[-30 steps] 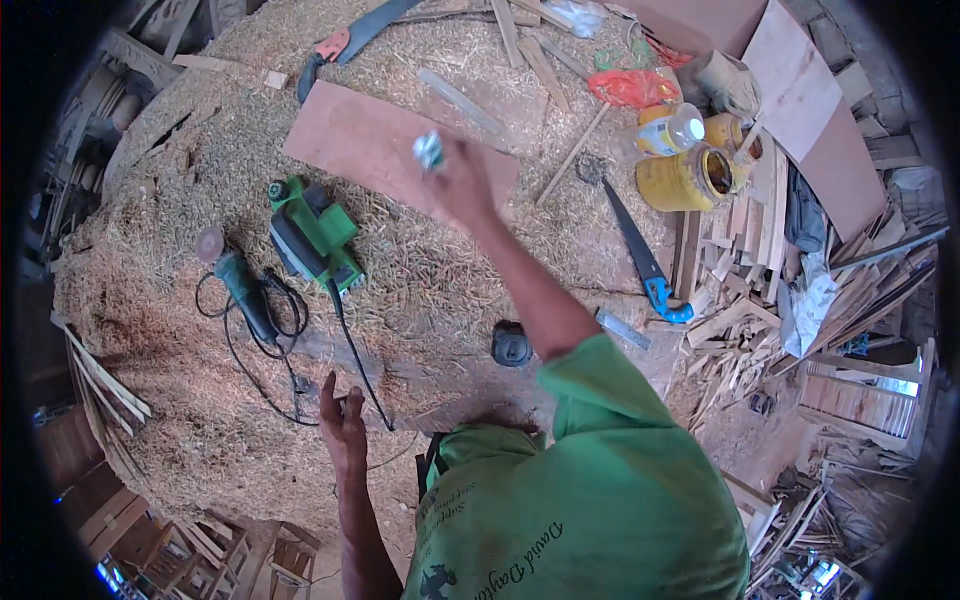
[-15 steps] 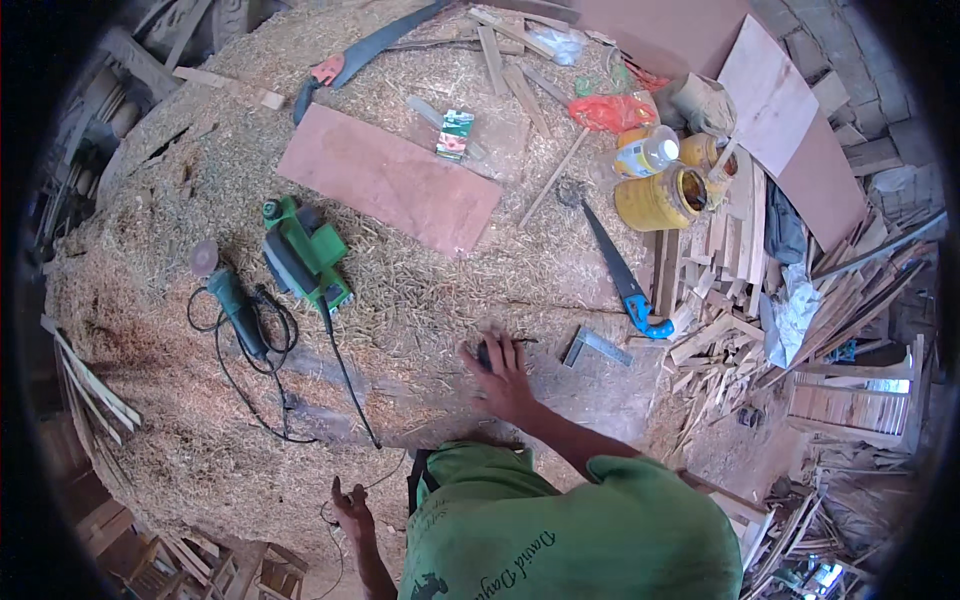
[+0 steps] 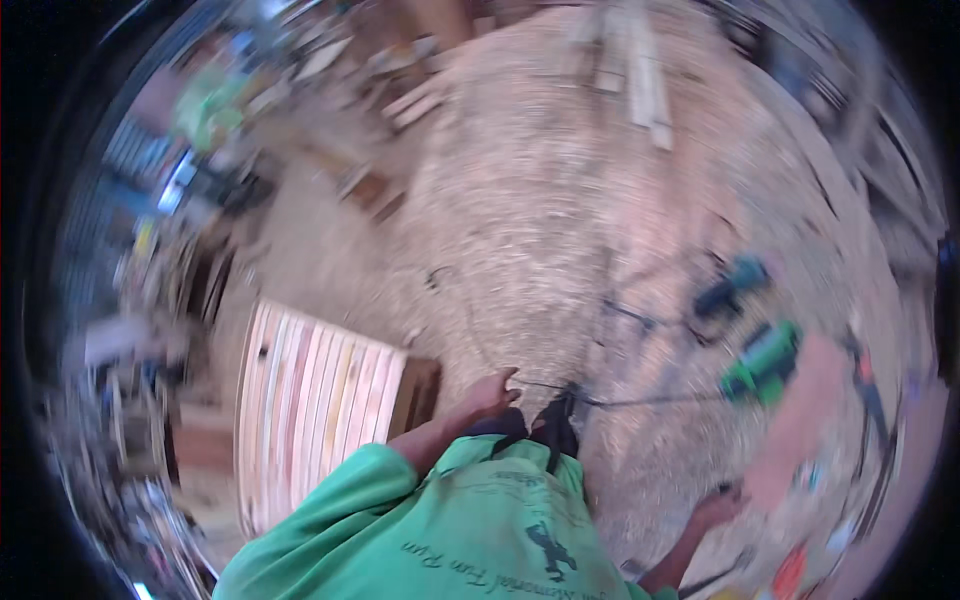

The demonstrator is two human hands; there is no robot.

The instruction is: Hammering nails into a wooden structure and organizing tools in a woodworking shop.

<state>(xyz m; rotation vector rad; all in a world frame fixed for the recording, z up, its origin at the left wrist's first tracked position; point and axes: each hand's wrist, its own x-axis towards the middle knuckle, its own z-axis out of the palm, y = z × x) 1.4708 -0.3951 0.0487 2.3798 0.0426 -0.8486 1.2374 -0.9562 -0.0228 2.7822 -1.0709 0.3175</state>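
Note:
Smeared by motion, my left hand (image 3: 492,393) is low over the shaving-covered floor, its fingers apart, beside a thin dark cord (image 3: 545,385). I cannot make out any object in it. My right hand (image 3: 717,507) is at the lower right by a reddish flat board (image 3: 805,420), its fingers curled round a small dark object (image 3: 727,488) too blurred to name. Beyond that hand lie a green electric planer (image 3: 762,365) and a dark teal angle grinder (image 3: 730,290) with their cords.
A slatted wooden piece (image 3: 320,400) stands to my left. Long pale boards (image 3: 640,75) lie at the far side. A handsaw (image 3: 870,390) and a red plastic bag (image 3: 790,573) are at the right. Wood pieces and clutter line the left rim.
The view has swung left, so the planer, grinder and reddish board now appear at the right. The slatted piece and more floor have come in. My right hand still has the dark object.

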